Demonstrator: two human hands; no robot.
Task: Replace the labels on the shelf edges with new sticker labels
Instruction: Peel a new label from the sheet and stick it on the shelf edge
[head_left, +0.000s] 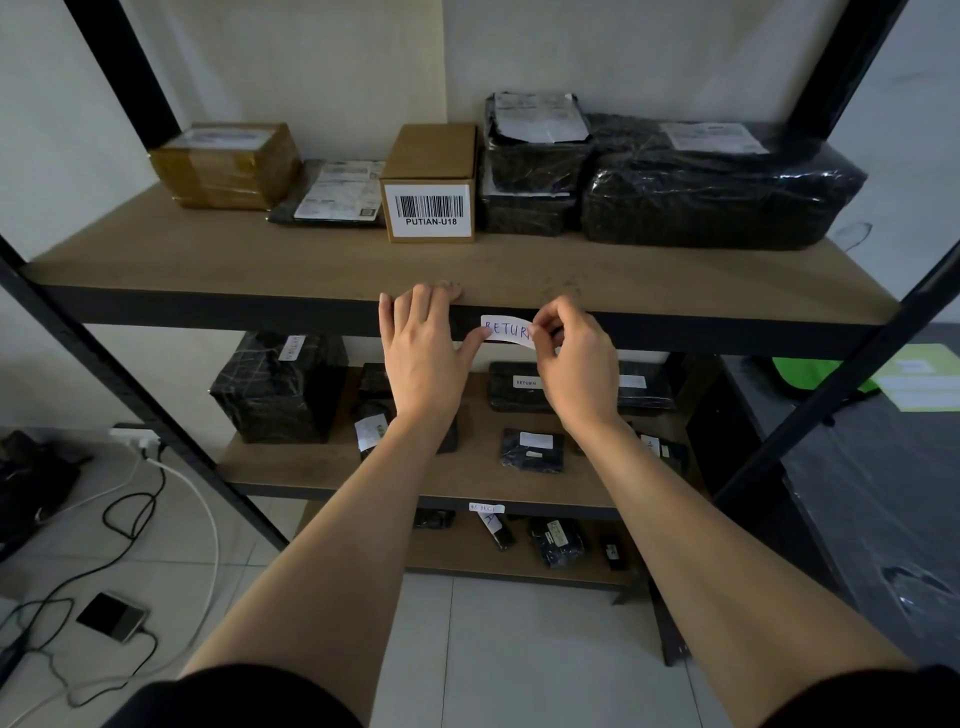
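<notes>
Work is mid-step on the top edge (234, 306) of the rack. Toward the left, our left hand (421, 353) lies spread on that edge. Its fingers reach straight over the board's lip, holding nothing, and the thumb touches the left end of the label (506, 330). The label is a white strip with blue handwriting that lies across the dark edge at about the middle of the shelf. Our right hand (576, 364) pinches its right end between thumb and fingertips, hiding the last letter. We cannot tell whether this strip is an old one coming off or a new one going on. On the next edge down sits a second label (487, 507), white and handwritten. We judge one edge to be in hand and the edges below it likely left to do.
</notes>
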